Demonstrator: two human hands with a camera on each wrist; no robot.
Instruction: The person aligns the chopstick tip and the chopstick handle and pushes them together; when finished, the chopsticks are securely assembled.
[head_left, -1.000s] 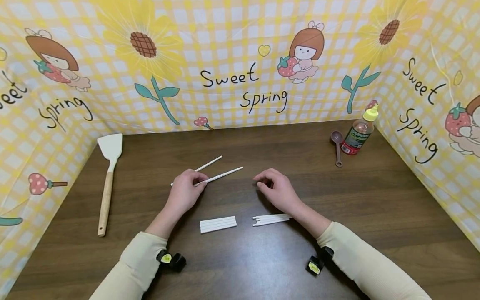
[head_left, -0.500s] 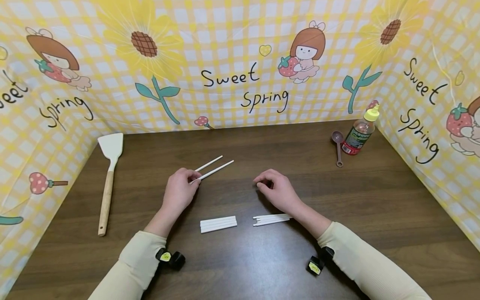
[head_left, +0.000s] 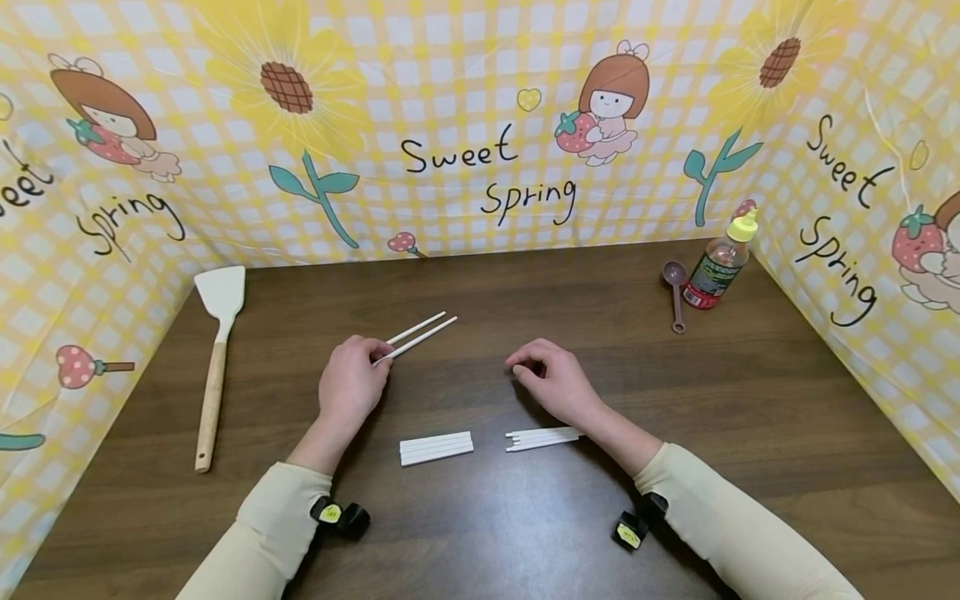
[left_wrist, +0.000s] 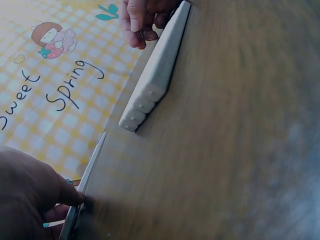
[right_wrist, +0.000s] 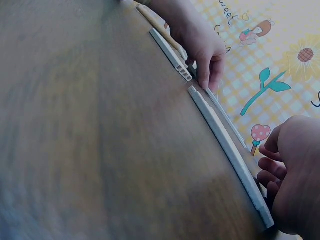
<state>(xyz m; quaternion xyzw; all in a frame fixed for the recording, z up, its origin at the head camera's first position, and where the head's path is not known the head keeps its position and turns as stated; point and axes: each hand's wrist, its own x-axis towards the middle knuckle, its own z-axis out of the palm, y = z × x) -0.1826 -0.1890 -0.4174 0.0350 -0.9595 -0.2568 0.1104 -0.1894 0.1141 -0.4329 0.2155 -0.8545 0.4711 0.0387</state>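
My left hand pinches a slim white tapered chopstick between thumb and fingers. Just behind it lies a second white chopstick, nearly parallel and a small gap apart; the hand hides the lower ends of both. Resting on the table, my right hand has loosely curled fingers and holds nothing. In front of the hands, a row of white square-ended sticks lies side by side. To its right is a row of thinner-ended white sticks, partly covered by my right wrist.
A white spatula with a wooden handle lies at the left. Toward the back right, a brown measuring spoon lies beside a yellow-capped sauce bottle. A yellow checked cloth walls the brown table at the back and sides.
My left hand has drawn the pinched chopstick leftward and slightly back, bringing it closer to the second chopstick and almost parallel with it. My right hand has stayed in place.
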